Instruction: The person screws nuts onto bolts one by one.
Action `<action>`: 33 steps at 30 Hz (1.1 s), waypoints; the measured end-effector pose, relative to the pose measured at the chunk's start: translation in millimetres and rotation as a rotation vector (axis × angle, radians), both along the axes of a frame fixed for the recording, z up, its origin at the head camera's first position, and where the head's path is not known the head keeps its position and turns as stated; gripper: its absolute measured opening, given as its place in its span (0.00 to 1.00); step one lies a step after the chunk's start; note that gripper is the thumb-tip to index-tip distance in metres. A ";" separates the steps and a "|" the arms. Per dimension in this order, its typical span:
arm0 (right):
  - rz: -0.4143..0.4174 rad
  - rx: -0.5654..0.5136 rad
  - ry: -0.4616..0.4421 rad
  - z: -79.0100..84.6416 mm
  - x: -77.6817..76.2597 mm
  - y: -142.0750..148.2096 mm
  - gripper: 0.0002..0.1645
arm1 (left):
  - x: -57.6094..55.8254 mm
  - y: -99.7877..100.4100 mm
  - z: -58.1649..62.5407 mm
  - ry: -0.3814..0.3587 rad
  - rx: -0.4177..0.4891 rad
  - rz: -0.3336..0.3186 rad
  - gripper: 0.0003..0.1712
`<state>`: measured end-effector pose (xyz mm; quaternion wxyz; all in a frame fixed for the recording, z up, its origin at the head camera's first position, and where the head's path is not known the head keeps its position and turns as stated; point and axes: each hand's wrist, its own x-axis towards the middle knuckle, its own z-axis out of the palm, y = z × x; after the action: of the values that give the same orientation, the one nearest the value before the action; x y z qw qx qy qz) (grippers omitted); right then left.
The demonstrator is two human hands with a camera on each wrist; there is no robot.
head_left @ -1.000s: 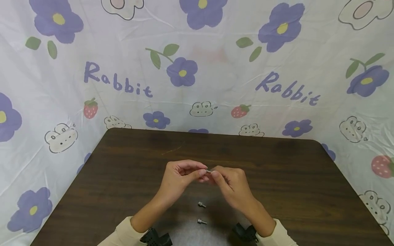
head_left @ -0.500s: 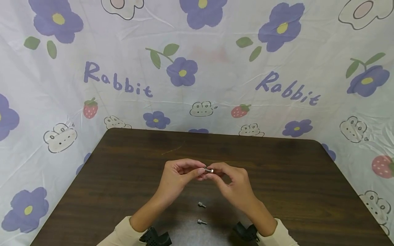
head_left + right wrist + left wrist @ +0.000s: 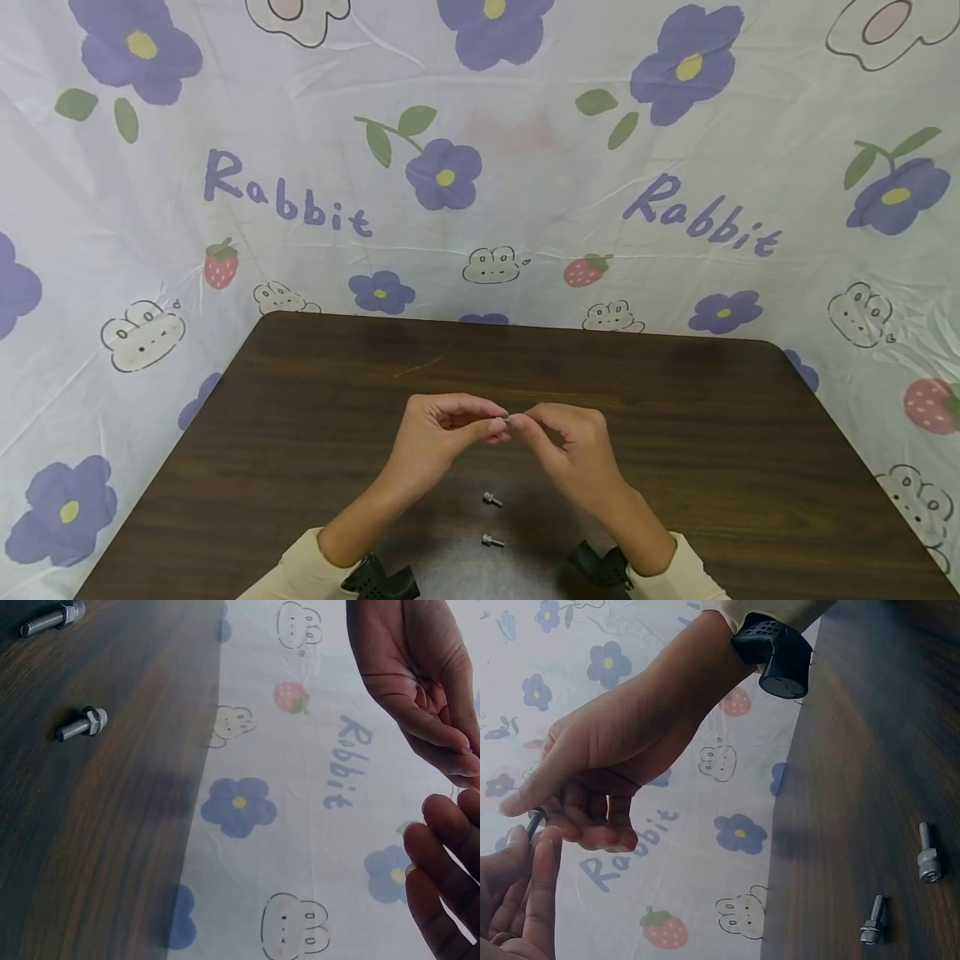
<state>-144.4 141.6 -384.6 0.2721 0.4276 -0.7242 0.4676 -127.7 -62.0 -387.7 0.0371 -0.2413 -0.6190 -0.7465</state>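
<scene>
Over the middle of the table, my left hand (image 3: 427,433) and right hand (image 3: 573,450) meet at the fingertips around a small metal bolt (image 3: 532,825). The left fingers pinch one end. At the other end, the right thumb and fingers pinch a thin wider piece, seemingly a nut (image 3: 538,814). A bit of threaded shank shows between the hands in the left wrist view. Fingertips cover most of it in the head view, and the right wrist view hides it. Two more bolts, a farther bolt (image 3: 491,499) and a nearer bolt (image 3: 492,541), lie below the hands, each with a nut on.
The dark wood-grain table (image 3: 300,400) has rounded far corners. A white cloth (image 3: 525,200) printed with flowers, rabbits and strawberries hangs behind and at both sides. Black wrist cameras sit at the cuffs, including the right one (image 3: 780,660).
Half a second ago the right fingers were spread off the nut, leaving it and the shank visible; now they have closed over it again. The left hand and the two table bolts stay in place.
</scene>
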 end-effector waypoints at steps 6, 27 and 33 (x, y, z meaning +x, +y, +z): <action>-0.047 0.003 -0.004 -0.8 -1.8 2.4 0.32 | 0.0 0.4 0.8 -0.011 0.014 0.011 0.08; 0.046 -0.047 0.093 6.7 -2.8 1.6 0.09 | -2.9 -4.8 1.3 0.016 0.047 0.023 0.08; 0.018 -0.041 0.056 3.2 -1.7 1.7 0.10 | -2.0 -4.0 0.0 0.014 0.032 0.014 0.09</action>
<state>-146.1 143.3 -381.4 0.2967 0.4412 -0.7028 0.4726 -129.7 -66.1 -387.7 0.0504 -0.2416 -0.6085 -0.7542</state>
